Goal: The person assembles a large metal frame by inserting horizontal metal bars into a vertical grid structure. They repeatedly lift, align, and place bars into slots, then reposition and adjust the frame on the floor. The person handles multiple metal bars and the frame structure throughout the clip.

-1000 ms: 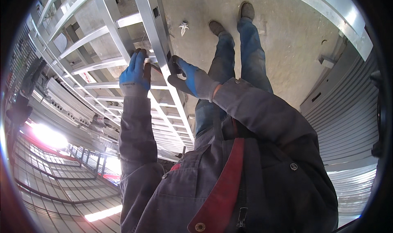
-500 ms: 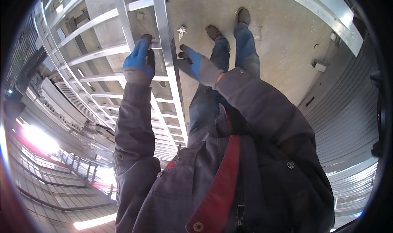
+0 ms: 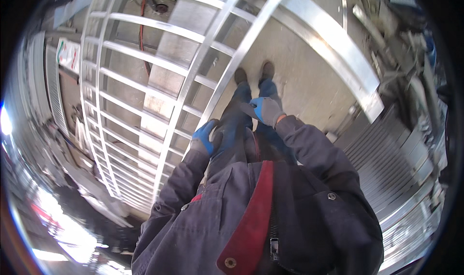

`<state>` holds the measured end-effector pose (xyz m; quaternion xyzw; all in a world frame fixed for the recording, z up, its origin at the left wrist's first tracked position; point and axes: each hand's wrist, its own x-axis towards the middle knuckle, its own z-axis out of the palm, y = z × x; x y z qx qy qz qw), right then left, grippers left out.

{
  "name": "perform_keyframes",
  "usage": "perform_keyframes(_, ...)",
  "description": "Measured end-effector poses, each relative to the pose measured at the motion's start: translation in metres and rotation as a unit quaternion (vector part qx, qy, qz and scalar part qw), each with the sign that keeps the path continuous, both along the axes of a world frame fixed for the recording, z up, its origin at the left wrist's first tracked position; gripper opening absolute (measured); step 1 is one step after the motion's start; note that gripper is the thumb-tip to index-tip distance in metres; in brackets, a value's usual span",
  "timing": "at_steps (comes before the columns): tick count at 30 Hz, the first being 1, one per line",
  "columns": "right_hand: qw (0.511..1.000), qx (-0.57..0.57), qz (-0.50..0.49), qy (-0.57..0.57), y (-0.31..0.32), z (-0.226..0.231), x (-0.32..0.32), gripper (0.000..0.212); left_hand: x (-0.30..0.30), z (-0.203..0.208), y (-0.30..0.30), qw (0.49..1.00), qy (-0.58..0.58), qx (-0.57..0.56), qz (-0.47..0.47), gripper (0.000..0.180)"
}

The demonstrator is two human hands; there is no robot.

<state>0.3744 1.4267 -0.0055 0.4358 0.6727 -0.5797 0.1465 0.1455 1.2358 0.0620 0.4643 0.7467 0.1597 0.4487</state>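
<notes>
A long silvery metal frame (image 3: 242, 56) of rails and crossbars, like a wide ladder grid, stretches along my left side. My left hand (image 3: 205, 137), in a blue and grey work glove, hangs beside its near outer rail, close to my thigh. The fingers are extended with the thumb apart, and nothing shows in them. In a matching glove, my right hand (image 3: 265, 110) hovers in front of my legs, away from the rail. Its fingers point left, loosely spread and without any visible object.
A broad, shiny metal beam (image 3: 333, 40) lies ahead on the right. Beyond it are piled metal lengths (image 3: 411, 76). Ribbed grey panels (image 3: 374, 151) sit at my right. A red hose (image 3: 142, 33) runs beneath the frame, and a white printed sheet (image 3: 68, 54) is at far left.
My left hand has come back from over the frame's crossbars toward my thigh. My right hand has drawn away from the outer rail. The view has shifted, showing more of the frame.
</notes>
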Motion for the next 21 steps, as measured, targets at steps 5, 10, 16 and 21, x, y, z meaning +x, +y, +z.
perform_keyframes(5,0.996,0.063,0.060,0.004,0.025,0.036,0.001,0.046,0.030,0.012,-0.056,0.968,-0.124,0.048,0.213,0.087)
perform_keyframes(10,0.968,0.109,0.222,0.051,0.035,0.059,-0.011,0.045,0.076,0.006,-0.099,0.870,-0.194,0.088,0.445,0.075)
perform_keyframes(16,0.931,0.129,0.338,0.045,0.029,0.094,-0.047,0.046,0.125,-0.032,-0.088,0.822,-0.104,0.176,0.532,0.033)
perform_keyframes(21,0.907,0.136,0.396,0.046,0.007,0.121,-0.060,0.044,0.125,-0.038,-0.107,0.780,-0.112,0.106,0.607,0.032)
